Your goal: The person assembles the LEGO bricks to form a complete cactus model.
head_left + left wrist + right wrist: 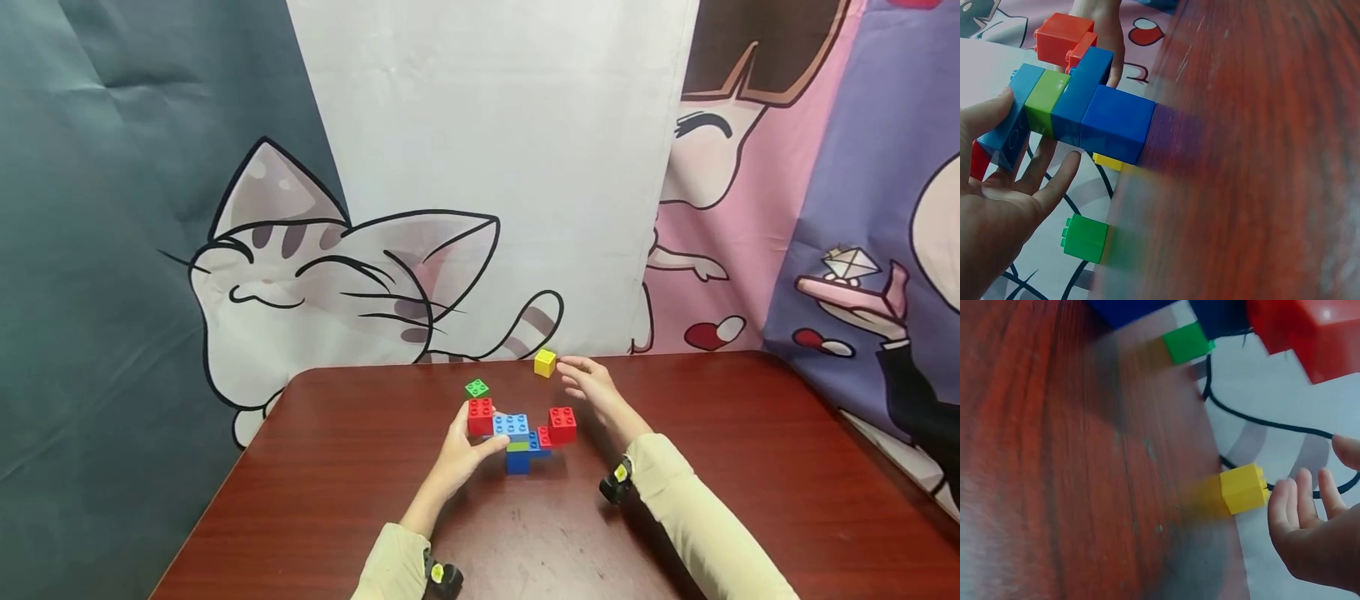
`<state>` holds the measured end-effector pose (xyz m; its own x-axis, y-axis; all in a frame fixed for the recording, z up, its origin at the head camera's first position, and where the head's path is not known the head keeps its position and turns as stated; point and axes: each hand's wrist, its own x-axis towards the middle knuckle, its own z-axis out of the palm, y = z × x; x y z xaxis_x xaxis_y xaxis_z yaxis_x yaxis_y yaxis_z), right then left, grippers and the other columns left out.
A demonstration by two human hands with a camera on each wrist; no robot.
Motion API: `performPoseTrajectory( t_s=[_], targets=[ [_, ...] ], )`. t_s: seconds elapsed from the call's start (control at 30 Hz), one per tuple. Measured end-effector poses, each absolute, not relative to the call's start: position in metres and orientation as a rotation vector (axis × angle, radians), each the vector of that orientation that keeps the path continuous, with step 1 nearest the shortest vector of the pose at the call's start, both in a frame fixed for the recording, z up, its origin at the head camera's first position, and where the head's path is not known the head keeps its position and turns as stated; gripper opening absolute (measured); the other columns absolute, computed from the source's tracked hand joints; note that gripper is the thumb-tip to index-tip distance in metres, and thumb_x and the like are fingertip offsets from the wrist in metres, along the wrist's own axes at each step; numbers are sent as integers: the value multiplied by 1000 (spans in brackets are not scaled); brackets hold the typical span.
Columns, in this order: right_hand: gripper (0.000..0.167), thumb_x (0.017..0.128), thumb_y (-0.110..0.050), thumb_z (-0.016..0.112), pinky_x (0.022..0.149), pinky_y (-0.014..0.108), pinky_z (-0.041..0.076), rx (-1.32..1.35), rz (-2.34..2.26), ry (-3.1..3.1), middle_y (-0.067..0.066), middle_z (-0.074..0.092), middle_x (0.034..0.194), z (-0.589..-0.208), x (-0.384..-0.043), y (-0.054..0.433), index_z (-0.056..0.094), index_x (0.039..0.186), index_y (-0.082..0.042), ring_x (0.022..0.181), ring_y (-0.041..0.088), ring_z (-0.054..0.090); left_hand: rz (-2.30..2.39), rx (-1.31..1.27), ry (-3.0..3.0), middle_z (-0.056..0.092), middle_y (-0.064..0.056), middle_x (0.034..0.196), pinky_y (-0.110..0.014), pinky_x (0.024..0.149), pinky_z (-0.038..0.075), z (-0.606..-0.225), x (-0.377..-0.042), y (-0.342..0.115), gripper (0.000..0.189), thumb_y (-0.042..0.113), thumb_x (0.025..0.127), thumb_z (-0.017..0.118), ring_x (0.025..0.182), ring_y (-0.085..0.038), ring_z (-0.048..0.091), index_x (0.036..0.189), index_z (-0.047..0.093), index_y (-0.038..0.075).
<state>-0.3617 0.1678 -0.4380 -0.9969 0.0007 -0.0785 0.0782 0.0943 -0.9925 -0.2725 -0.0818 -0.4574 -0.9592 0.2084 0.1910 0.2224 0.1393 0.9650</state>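
Observation:
My left hand holds a model of joined toy building bricks, thumb on the near side of its light blue brick and fingers behind. Below that come a lime green brick and darker blue bricks. One red brick sits at the model's left end, another red brick at its right. My right hand, fingers loosely extended, is beside a yellow brick near the table's far edge. In the right wrist view, the fingertips are close to that brick's studs, with nothing in the hand.
A green brick stands on the brown wooden table, behind the model and left of the yellow brick. Just past the table's far edge hangs a cloth backdrop with a cartoon cat and figures.

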Motion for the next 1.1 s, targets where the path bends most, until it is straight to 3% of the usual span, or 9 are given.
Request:
performPoseTrajectory(
  t_s=[0.1, 0.6, 0.9, 1.1],
  targets=[
    [54, 97, -23, 58, 109, 48, 41, 144, -2092, 2311, 26, 45, 144, -437, -370, 162, 42, 142, 2, 131, 42, 47, -1995, -459, -2364, 59, -15, 122, -23, 91, 49, -458, -273, -83, 57, 17, 85, 75, 111, -22, 57, 131, 45, 4],
    [61, 91, -13, 64, 106, 48, 41, 176, -1985, 2553, 29, 42, 145, -454, -404, 154, 37, 144, 1, 133, 39, 44, -2042, -459, -2333, 60, -16, 124, -21, 92, 48, -453, -272, -83, 56, 12, 85, 74, 114, -24, 57, 132, 45, 3],
    [66, 92, -16, 64, 115, 49, 34, 176, -1882, 2605, 27, 39, 148, -473, -408, 147, 32, 147, 2, 137, 40, 39, -2032, -487, -2338, 58, -17, 127, -39, 102, 49, -455, -273, -82, 58, 13, 86, 73, 120, -27, 55, 135, 43, 4],
    [67, 92, -18, 65, 114, 51, 34, 125, -1788, 2670, 28, 41, 147, -479, -412, 140, 34, 147, 3, 134, 41, 42, -2036, -492, -2328, 58, -17, 126, -21, 96, 49, -456, -271, -82, 58, 13, 86, 73, 118, -26, 56, 134, 43, 3]
  ],
)
